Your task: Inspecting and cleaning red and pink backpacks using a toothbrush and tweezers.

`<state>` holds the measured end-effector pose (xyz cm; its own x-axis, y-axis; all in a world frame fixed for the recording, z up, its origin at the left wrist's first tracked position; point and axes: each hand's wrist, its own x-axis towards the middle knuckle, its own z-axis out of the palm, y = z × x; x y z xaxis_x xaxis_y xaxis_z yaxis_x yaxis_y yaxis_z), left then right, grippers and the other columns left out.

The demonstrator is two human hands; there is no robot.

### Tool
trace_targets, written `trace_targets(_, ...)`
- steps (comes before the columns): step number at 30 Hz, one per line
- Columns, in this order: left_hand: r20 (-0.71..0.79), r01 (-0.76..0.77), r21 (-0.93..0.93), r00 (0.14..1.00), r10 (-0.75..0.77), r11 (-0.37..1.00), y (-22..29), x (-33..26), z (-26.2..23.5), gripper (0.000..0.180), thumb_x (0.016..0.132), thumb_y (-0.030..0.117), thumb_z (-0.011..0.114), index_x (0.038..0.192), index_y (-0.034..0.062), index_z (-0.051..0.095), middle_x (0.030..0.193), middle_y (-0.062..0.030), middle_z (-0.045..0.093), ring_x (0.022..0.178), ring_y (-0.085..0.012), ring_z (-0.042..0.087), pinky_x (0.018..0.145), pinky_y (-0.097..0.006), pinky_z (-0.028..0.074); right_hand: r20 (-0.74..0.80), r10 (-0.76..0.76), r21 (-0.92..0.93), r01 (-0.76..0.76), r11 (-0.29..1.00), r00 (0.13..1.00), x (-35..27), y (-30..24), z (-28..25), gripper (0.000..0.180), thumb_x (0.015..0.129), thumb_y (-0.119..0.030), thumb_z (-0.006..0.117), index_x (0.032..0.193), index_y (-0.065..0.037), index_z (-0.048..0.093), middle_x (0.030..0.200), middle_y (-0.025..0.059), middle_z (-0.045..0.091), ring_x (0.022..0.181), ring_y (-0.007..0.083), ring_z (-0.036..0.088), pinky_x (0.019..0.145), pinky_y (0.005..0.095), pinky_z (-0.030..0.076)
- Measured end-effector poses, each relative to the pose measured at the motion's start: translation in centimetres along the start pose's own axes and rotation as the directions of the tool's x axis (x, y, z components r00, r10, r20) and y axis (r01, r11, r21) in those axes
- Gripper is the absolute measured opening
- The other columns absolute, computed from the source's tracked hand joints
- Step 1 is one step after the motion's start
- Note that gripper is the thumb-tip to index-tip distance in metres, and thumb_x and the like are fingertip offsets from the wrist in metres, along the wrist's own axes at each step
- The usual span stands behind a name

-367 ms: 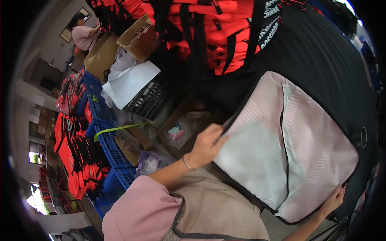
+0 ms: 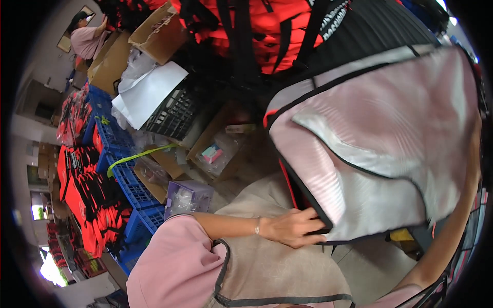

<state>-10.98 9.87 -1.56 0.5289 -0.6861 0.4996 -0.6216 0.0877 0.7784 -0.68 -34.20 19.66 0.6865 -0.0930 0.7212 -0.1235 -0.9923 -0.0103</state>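
A large bag [image 2: 380, 118] with a pale pink and silvery inner face and black-bound edges is lifted in front of me. Red fabric shows along its left edge, and a wavy black-edged pocket flap runs across its inner face. My left hand [image 2: 295, 228] pinches the lower left corner, with the fingers curled over the black binding. At the far right, my right hand [image 2: 476, 146] grips the bag's right edge, the forearm running up along that side; its fingertips are hidden by the bag and the dark picture rim.
Stacked red and black bags [image 2: 257, 36] sit on the black-covered table [image 2: 375, 33] beyond. To the left stand a black crate [image 2: 174, 110] with white sheets, cardboard boxes [image 2: 156, 33], a purple box [image 2: 190, 197] and blue crates [image 2: 138, 187]. A person [image 2: 87, 38] works at the far left.
The bag has turned and risen, its right side swinging up and away. My left hand has moved down to its near corner, while my right hand has gone up along the right side.
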Motion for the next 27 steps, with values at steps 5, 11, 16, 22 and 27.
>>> trace_targets(5, 0.62, 0.119, 0.033, 0.776, -0.114, 0.992, -0.4, 2.1, 1.9, 0.032, 0.092, 0.024, 0.062, 0.106, -0.004, 0.055, 0.089, -0.0205, 0.06, 0.077, -0.0348, 0.064, 0.059, -0.036, 0.053, 0.089, -0.234, 0.206, 0.212, 0.955, 0.968, 0.5, -8.5, 7.9, 0.059, 0.097, -0.031, 0.059, 0.151, -0.019, 0.037, 0.15, 0.0094, 0.044, 0.138, 0.0259, 0.042, 0.116, 0.0372, 0.031)
trace_targets(11, 0.077, -0.46, 0.342, 0.883, 0.463, 0.82, -1.1, 1.3, -5.9, 0.029, 0.085, 0.021, 0.067, 0.112, 0.0115, 0.07, 0.116, -0.0036, 0.064, 0.078, -0.0162, 0.06, 0.068, -0.03, 0.053, 0.581, 0.031, 0.464, -0.362, 0.809, 0.813, -11.7, -14.6, -0.7, 0.032, 0.087, -0.004, 0.062, 0.119, 0.0, 0.067, 0.106, 0.0096, 0.069, 0.087, 0.015, 0.062, 0.081, 0.0296, 0.048)
trace_targets(16, 0.074, -0.213, 0.644, 0.973, 0.218, 0.735, -4.8, 1.6, -10.6, 0.023, 0.086, 0.033, 0.068, 0.103, 0.0178, 0.073, 0.107, 0.0004, 0.067, 0.096, -0.016, 0.058, 0.091, -0.035, 0.043, 0.752, -0.241, 0.647, -0.62, 0.443, 0.613, -19.4, -14.2, -7.6, 0.021, 0.08, -0.013, 0.071, 0.093, 0.003, 0.072, 0.084, 0.0125, 0.071, 0.067, 0.0199, 0.069, 0.061, 0.0281, 0.053)
trace_targets(22, 0.469, -0.258, 0.415, 0.882, 0.037, 0.873, -6.4, 4.0, -10.1, 0.047, 0.088, 0.051, 0.059, 0.098, 0.0067, 0.071, 0.102, -0.0041, 0.068, 0.094, -0.0252, 0.063, 0.09, -0.044, 0.049, 0.559, -0.661, 0.784, -0.578, 0.225, 0.5, -22.4, -19.4, -7.2, 0.02, 0.085, -0.015, 0.07, 0.097, 0.0, 0.07, 0.092, 0.0115, 0.07, 0.075, 0.0287, 0.068, 0.067, 0.0342, 0.056)
trace_targets(27, 0.543, -0.36, 0.535, 0.84, 0.015, 0.764, -3.8, 2.8, -11.4, 0.063, 0.074, 0.054, 0.07, 0.123, 0.0152, 0.065, 0.123, -0.0059, 0.062, 0.112, -0.0244, 0.057, 0.105, -0.047, 0.036, 0.55, -0.643, 0.818, -0.5, 0.284, 0.534, -25.2, -20.7, -6.5, 0.023, 0.09, -0.015, 0.067, 0.107, 0.0, 0.067, 0.102, 0.0102, 0.069, 0.088, 0.0282, 0.067, 0.074, 0.034, 0.056)
